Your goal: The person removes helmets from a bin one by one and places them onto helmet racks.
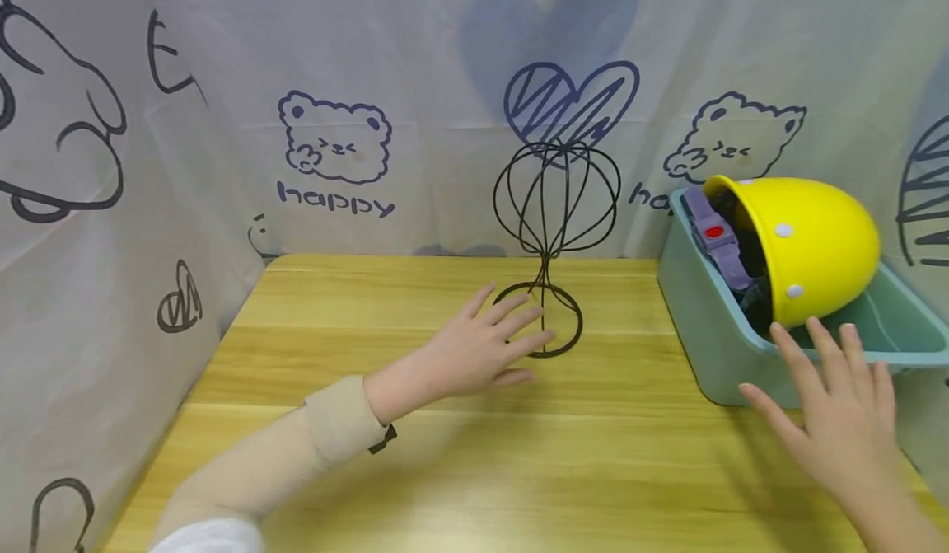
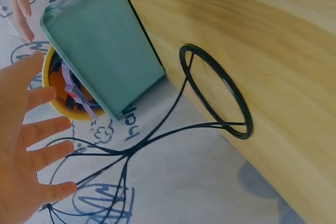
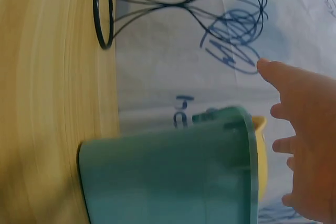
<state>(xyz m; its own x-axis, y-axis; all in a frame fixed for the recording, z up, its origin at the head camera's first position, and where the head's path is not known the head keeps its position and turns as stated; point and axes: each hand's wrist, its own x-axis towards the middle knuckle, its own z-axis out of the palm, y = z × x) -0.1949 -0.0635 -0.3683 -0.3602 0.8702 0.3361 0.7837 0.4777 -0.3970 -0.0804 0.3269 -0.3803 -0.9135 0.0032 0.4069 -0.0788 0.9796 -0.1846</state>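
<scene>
A black wire stand [image 1: 546,252] with a balloon-shaped top and a ring base stands upright near the table's back edge. My left hand [image 1: 474,351], fingers spread and holding nothing, overlaps the ring base in the head view. On the right, a yellow helmet [image 1: 823,244] with a lilac strap [image 1: 719,240] and red buckle lies tilted in a green bin [image 1: 704,347]. My right hand [image 1: 845,409] hovers by the bin's near rim with fingers spread, nothing in it. The right wrist view shows that hand [image 3: 310,140] beside the bin, with only a sliver of helmet visible.
The wooden table [image 1: 356,314] meets a pale curtain [image 1: 437,58] printed with bears and hearts at its back. More curtain hangs along the left side. The bin takes up the table's right back corner.
</scene>
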